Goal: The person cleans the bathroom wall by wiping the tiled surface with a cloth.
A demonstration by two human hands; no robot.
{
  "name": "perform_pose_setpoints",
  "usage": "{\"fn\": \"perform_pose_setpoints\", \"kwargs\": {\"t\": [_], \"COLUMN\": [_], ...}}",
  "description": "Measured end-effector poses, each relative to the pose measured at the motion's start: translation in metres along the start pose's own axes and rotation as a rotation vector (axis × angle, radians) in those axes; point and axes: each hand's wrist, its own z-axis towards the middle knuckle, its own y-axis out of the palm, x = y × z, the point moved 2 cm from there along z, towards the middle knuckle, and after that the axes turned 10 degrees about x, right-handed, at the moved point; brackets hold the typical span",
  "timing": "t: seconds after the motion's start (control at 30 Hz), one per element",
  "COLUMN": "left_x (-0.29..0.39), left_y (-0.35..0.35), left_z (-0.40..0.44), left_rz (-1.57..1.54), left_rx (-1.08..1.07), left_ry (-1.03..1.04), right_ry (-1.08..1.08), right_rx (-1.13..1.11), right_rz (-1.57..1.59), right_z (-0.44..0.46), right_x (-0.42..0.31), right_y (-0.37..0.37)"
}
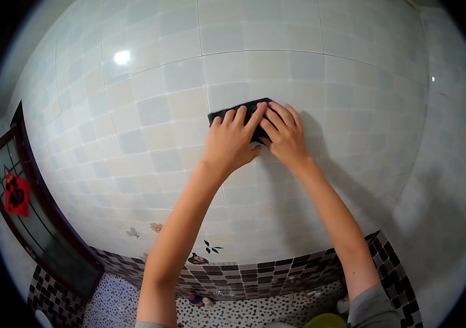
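Both hands reach up to the tiled wall (178,158) and press a dark cloth (255,104) against it. My left hand (234,136) lies over the cloth's left and middle part, its fingers spread and pointing up, the thumb towards the right. On the cloth's right end rests my right hand (285,131), with fingers bent and angled up to the left. The index fingers of both hands meet near the cloth's top edge. Part of the cloth is hidden under the hands.
A framed door (42,218) with a red paper sign (16,195) stands at the left. Dark mosaic tiles (266,276) run along the wall's bottom. Small bottles (195,299) stand low down on the speckled floor (238,311). A green object (326,321) shows at the bottom edge.
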Motion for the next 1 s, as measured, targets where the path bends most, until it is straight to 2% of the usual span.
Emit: {"fn": "perform_pose_setpoints", "kwargs": {"t": [0.1, 0.2, 0.27, 0.37, 0.4, 0.53, 0.63, 0.7, 0.83, 1.0], "left_x": [-0.007, -0.021, -0.037, -0.061, -0.063, -0.054, -0.048, -0.037, -0.004, 0.003], "left_y": [0.009, 0.011, 0.006, 0.007, 0.009, 0.012, 0.02, 0.027, 0.044, 0.051], "left_z": [0.006, -0.008, -0.012, -0.002, 0.008, 0.047, 0.073, 0.081, 0.057, -0.002], "left_rz": [0.001, 0.009, -0.028, 0.082, 0.075, -0.112, -0.118, -0.178, -0.246, -0.249], "left_rx": [-0.135, 0.061, 0.191, 0.489, 0.521, 0.521, 0.465, 0.508, 0.432, 0.309], "left_ry": [-0.221, -0.205, -0.306, -0.263, -0.25, -0.143, -0.144, -0.09, 0.08, 0.207], "right_ry": [0.106, 0.129, 0.15, 0.159, 0.156, 0.164, 0.171, 0.174, 0.162, 0.162], "right_rx": [0.063, 0.14, 0.107, 0.022, -0.006, -0.083, -0.043, -0.01, 0.006, 0.001], "right_rz": [0.032, 0.104, 0.071, -0.007, -0.022, -0.031, -0.049, -0.068, -0.102, -0.114], "right_z": [-0.008, -0.011, -0.015, -0.022, -0.023, -0.032, -0.039, -0.038, -0.041, -0.041], "right_x": [-0.004, 0.02, 0.039, 0.057, 0.06, 0.071, 0.069, 0.07, 0.069, 0.069], "right_y": [-0.002, -0.014, -0.025, -0.033, -0.03, -0.017, -0.009, -0.005, -0.003, -0.005]}}
